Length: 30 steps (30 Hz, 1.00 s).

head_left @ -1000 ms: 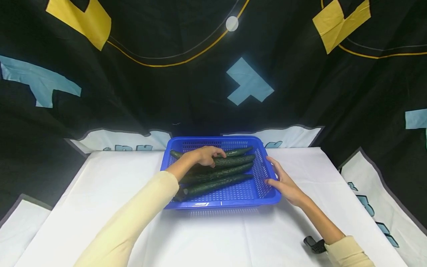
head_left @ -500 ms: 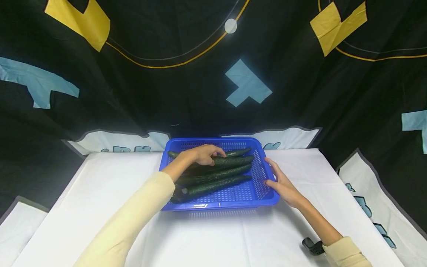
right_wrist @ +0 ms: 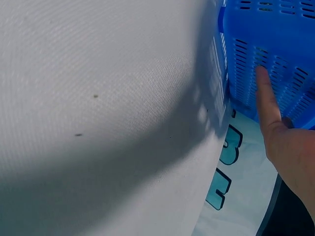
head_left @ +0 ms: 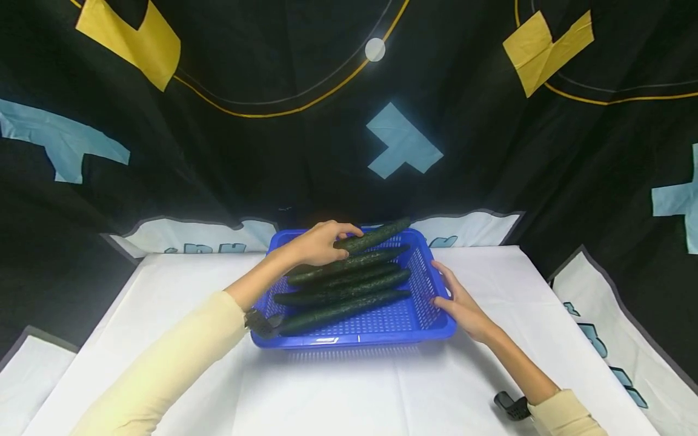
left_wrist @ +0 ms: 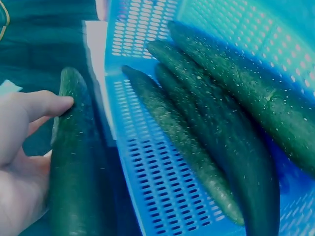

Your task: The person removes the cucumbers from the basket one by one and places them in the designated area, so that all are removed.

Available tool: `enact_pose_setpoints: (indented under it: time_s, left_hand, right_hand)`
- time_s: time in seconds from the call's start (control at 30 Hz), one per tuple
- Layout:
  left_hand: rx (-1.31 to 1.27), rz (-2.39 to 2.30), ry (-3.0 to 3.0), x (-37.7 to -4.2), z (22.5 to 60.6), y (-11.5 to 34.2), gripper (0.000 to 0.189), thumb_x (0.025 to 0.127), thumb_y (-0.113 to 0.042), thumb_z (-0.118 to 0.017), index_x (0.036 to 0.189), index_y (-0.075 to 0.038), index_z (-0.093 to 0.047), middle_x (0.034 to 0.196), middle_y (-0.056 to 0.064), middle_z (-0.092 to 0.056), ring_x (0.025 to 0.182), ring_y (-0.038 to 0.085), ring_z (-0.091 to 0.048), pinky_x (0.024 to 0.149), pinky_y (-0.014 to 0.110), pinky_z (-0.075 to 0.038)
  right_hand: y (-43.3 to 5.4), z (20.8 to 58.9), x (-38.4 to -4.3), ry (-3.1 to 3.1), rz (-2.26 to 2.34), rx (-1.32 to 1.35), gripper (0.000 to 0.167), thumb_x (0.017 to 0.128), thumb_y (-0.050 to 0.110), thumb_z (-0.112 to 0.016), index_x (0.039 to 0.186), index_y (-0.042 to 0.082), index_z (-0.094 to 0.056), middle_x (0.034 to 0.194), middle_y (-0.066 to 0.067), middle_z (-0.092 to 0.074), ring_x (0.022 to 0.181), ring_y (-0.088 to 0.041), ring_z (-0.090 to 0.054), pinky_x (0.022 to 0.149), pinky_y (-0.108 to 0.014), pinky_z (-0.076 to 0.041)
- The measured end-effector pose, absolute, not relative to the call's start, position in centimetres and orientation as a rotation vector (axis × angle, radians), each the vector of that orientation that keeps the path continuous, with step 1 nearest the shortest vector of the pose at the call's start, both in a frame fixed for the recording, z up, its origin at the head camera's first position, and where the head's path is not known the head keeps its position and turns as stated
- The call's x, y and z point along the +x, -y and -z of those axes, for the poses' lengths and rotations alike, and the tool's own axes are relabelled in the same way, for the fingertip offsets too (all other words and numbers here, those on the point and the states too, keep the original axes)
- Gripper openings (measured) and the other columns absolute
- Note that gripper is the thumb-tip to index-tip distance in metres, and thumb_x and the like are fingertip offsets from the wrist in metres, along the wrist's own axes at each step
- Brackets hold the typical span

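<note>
Okay, left to right: your left hand (head_left: 322, 244) has thumb and fingers closed around one cucumber (head_left: 378, 236), held by the far rim of the blue basket (head_left: 382, 337). Likely firm, stiff, moderately heavy for its length; the bumpy skin should give decent grip, though maybe slick if wet. Best hold: around the middle, as long ends could tip; a hard knock might snap it. Next, four basket cucumbers (head_left: 343, 312) lie lengthwise inside, so five total, one basket. Far right, your right hand (head_left: 470, 312) pinches the basket's end wall, thumb over the rim, index straight outside.
</note>
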<state>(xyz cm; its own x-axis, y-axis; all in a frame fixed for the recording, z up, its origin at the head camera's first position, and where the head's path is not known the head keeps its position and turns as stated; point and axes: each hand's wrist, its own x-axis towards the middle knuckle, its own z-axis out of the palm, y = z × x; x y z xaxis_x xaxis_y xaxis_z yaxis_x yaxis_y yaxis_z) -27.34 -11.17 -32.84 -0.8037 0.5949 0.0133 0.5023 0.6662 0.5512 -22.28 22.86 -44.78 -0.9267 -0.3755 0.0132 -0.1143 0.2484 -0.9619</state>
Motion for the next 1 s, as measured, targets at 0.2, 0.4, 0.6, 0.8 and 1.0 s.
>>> enact_pose_setpoints:
  time_s: [0.2, 0.4, 0.6, 0.8, 1.0]
  left_hand:
    - [0.828, -0.967, -2.847, -25.0, 31.4, 13.5, 0.051, 0.087, -0.005, -0.064, 0.138, -0.012, -0.059, 0.135, 0.015, -0.059, 0.121, 0.036, -0.055, 0.068, 0.038, -0.049]
    - [0.615, -1.198, -2.83, -22.2, 30.9, 16.8, 0.052, 0.09, -0.008, -0.064, 0.141, -0.012, -0.056, 0.127, 0.02, -0.061, 0.103, 0.036, -0.062, 0.065, 0.039, -0.05]
    - [0.353, -1.294, -2.833, -19.4, 31.5, 20.4, 0.054, 0.094, -0.012, -0.063, 0.146, -0.012, -0.049, 0.129, 0.025, -0.056, 0.109, 0.04, -0.061, 0.086, 0.052, -0.049]
    - [0.189, -1.351, -2.829, -17.2, 33.3, 23.8, 0.054, 0.095, -0.011, -0.062, 0.147, -0.01, -0.046, 0.127, 0.029, -0.057, 0.112, 0.044, -0.061, 0.083, 0.05, -0.054]
    - [0.046, -1.445, -2.781, -16.0, 35.8, 26.4, 0.057, 0.095, -0.009, -0.061, 0.149, -0.004, -0.042, 0.126, 0.034, -0.054, 0.11, 0.046, -0.061, 0.079, 0.042, -0.055]
  right_hand:
    - [-22.8, 44.9, -22.3, -2.283, 1.759, -0.466, 0.081, 0.092, -0.002, -0.051, 0.161, 0.013, -0.011, 0.161, -0.028, -0.009, 0.145, -0.05, -0.013, 0.111, -0.066, -0.021]
    - [-22.8, 44.9, -22.2, -2.283, 1.756, -0.462, 0.082, 0.091, -0.002, -0.051, 0.161, 0.013, -0.011, 0.161, -0.028, -0.01, 0.144, -0.05, -0.015, 0.11, -0.065, -0.023]
    - [-22.8, 44.9, -22.3, -2.287, 1.753, -0.455, 0.082, 0.091, -0.002, -0.052, 0.16, 0.013, -0.011, 0.161, -0.027, -0.009, 0.145, -0.049, -0.013, 0.111, -0.066, -0.02]
    - [-22.7, 44.9, -22.2, -2.262, 1.772, -0.476, 0.082, 0.09, -0.002, -0.052, 0.16, 0.011, -0.011, 0.16, -0.029, -0.013, 0.142, -0.049, -0.021, 0.107, -0.058, -0.031]
    - [-22.7, 44.8, -22.2, -2.248, 1.778, -0.469, 0.082, 0.09, -0.002, -0.052, 0.16, 0.011, -0.011, 0.159, -0.029, -0.015, 0.14, -0.049, -0.025, 0.102, -0.051, -0.038]
